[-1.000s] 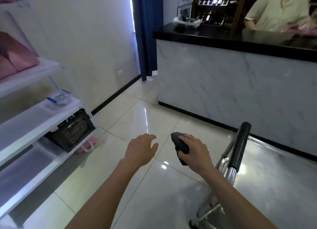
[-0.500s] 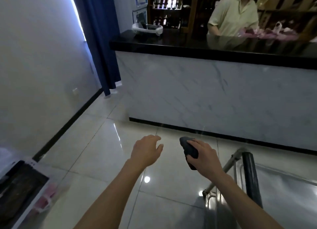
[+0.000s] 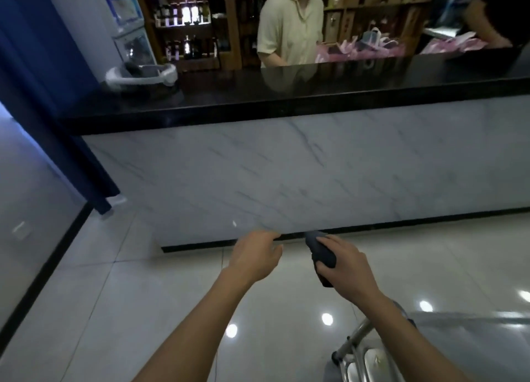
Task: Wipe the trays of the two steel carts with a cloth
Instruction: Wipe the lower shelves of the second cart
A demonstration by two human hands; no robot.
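Observation:
My right hand (image 3: 345, 262) grips a rolled dark grey cloth (image 3: 320, 252), held out in front of me over the floor. My left hand (image 3: 253, 257) hovers beside it, fingers loosely curled and holding nothing. One steel cart (image 3: 470, 350) shows at the bottom right: its flat steel tray and tubular frame lie below and right of my right forearm, which hides part of the frame. No second cart is in view.
A marble-fronted counter (image 3: 286, 175) with a black top runs across ahead. Behind it stands a person in a pale shirt (image 3: 289, 23), and another person's dark sleeve (image 3: 493, 17) shows at the far right. A blue curtain (image 3: 34, 75) hangs left. Glossy floor tiles (image 3: 129, 310) spread below.
The view has swung right: the white shelves and black crate on the left have gone out of sight, and the counter now fills the front. Both hands keep their pose with the cloth.

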